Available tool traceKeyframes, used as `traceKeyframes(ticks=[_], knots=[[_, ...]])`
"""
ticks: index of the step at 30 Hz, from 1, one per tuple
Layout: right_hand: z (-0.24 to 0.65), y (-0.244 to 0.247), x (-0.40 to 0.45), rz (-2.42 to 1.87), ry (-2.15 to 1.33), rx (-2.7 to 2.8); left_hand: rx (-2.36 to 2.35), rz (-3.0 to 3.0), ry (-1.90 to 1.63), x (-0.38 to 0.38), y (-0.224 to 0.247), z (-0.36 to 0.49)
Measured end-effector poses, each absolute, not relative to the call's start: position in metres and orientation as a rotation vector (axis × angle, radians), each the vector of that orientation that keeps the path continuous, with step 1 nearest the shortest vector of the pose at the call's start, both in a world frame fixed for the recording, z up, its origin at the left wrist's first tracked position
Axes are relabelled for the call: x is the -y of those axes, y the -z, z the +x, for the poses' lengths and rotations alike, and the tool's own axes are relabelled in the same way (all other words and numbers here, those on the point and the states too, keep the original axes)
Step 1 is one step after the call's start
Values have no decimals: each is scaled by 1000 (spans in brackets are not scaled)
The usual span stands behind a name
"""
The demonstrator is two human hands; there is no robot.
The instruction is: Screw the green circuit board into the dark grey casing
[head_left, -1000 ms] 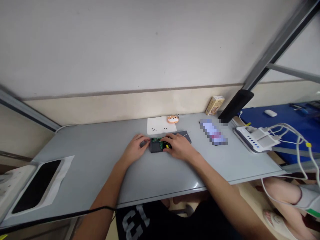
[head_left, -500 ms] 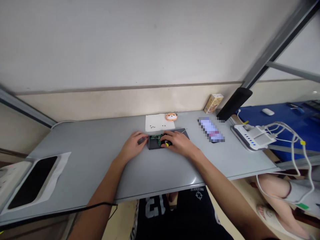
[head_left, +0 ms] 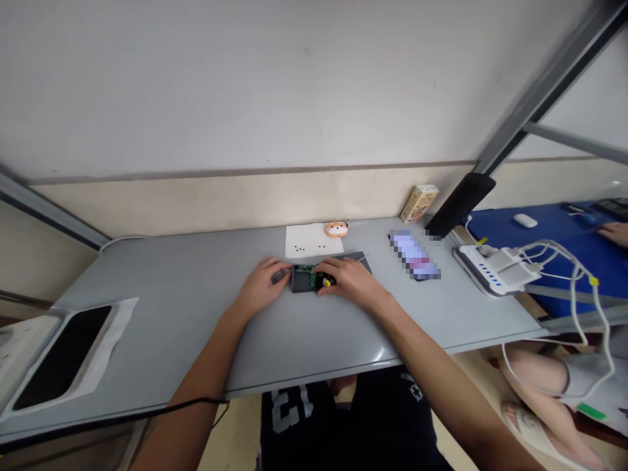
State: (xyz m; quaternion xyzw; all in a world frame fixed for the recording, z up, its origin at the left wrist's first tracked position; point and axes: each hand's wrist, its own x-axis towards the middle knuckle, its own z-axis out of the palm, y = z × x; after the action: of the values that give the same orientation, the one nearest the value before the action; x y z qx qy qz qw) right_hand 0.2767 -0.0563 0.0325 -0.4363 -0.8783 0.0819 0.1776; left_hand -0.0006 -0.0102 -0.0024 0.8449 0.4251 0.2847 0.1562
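Note:
In the head view, an opened dark grey casing (head_left: pixel 301 282) with a green circuit board (head_left: pixel 305 268) along its far side lies between my hands. My left hand (head_left: pixel 262 286) rests at its left end, thumb and fingers closed on a small dark grey piece (head_left: pixel 280 275); whether this is joined to the casing I cannot tell. My right hand (head_left: pixel 350 280) covers the casing's right part. Its curled fingers hold a screwdriver (head_left: pixel 326 281) with a black and yellow handle. What looks like its thin shaft shows beyond the knuckles, over a dark flat panel (head_left: pixel 360 261).
Behind the casing lies white paper (head_left: pixel 311 237) with several tiny dark screws and an orange animal-faced case (head_left: pixel 336 229). To the right are a phone (head_left: pixel 415 255), a carton (head_left: pixel 418 203) and a power strip (head_left: pixel 490 271). A black tablet (head_left: pixel 63 360) lies left. Another person's hand (head_left: pixel 615 232) shows far right.
My right fingers have shifted slightly on the screwdriver, baring more of its handle. My left hand stays almost still. Another person's hand has come into view at the far right.

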Motion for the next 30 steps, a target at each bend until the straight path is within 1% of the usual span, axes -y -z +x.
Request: traceKeyframes(ticks=[4, 15, 23, 30], knots=[[275, -30, 56, -1273, -231, 2488, -1201, 2408, -820, 10, 3, -1], [278, -36, 59, -1200, -298, 2372, -1211, 2390, -856, 10, 5, -1], [278, -31, 58, -1184, -245, 2446, -1217, 2377, -817, 12, 2, -1], [278, -34, 59, -1151, -268, 2427, -1218, 2365, -800, 12, 2, -2]])
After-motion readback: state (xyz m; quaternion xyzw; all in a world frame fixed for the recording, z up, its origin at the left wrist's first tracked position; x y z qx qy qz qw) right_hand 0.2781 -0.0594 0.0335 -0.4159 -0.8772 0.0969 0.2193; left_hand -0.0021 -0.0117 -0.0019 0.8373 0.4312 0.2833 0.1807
